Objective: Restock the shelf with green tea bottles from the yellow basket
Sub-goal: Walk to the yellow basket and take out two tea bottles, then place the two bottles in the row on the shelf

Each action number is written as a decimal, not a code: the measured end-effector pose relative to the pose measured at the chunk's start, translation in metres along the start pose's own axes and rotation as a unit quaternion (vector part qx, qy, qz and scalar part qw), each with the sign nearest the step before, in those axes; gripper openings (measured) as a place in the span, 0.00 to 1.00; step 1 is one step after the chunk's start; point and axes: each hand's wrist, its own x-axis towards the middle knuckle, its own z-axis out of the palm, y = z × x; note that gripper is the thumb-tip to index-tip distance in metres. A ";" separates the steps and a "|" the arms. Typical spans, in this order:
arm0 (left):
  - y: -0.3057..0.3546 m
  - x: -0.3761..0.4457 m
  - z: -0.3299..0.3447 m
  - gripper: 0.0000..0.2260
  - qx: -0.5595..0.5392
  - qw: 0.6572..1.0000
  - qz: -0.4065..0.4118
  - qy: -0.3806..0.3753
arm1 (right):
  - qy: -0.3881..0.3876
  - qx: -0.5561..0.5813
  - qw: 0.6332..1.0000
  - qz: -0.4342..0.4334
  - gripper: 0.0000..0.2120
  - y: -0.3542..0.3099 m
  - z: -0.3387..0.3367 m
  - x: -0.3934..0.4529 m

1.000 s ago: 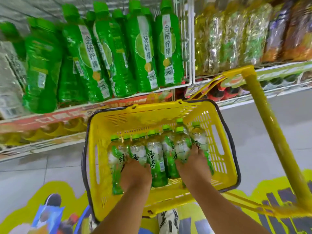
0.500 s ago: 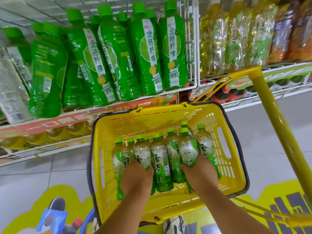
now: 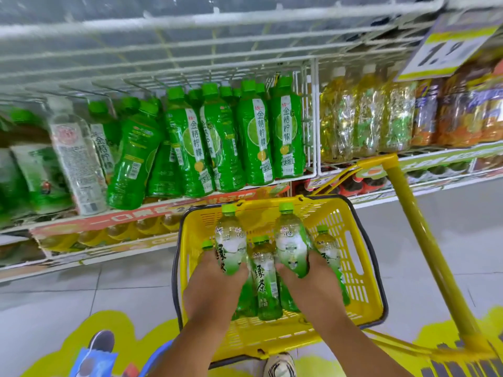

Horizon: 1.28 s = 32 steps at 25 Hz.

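A yellow basket [image 3: 362,270] sits on the floor in front of the shelf, with several green tea bottles lying in it, one [image 3: 265,284] between my hands. My left hand [image 3: 211,289] grips a green tea bottle [image 3: 230,240] by its lower end and holds it raised above the others, cap pointing toward the shelf. My right hand [image 3: 313,287] grips a second green tea bottle [image 3: 291,240] the same way. Both bottles have pale labels and green caps.
The white wire shelf [image 3: 163,205] ahead holds bright green lemon drink bottles [image 3: 255,134], a clear bottle [image 3: 79,164] leaning at left and yellow and orange drinks [image 3: 364,123] at right. The basket's long yellow handle [image 3: 424,248] slants up on the right. A price sign [image 3: 451,47] hangs upper right.
Both hands have lifted a bottle each out of the row in the basket. My view has tilted up, showing more of the shelf and the wire rack above.
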 end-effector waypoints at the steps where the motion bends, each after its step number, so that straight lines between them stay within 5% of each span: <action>1: 0.002 0.000 -0.010 0.28 -0.003 1.000 0.004 0.012 | 0.000 0.016 1.000 -0.010 0.20 -0.009 -0.002 -0.005; 5: -0.003 0.003 -0.051 0.31 -0.006 0.999 -0.002 0.050 | -0.004 0.060 0.997 -0.055 0.16 -0.044 0.000 -0.024; 12: -0.049 0.012 -0.127 0.23 -0.029 0.996 -0.027 0.079 | -0.023 0.084 0.988 -0.129 0.19 -0.119 0.035 -0.067; 32: -0.270 0.115 -0.345 0.22 -0.069 0.981 -0.048 0.176 | -0.036 0.093 0.968 -0.230 0.14 -0.337 0.251 -0.167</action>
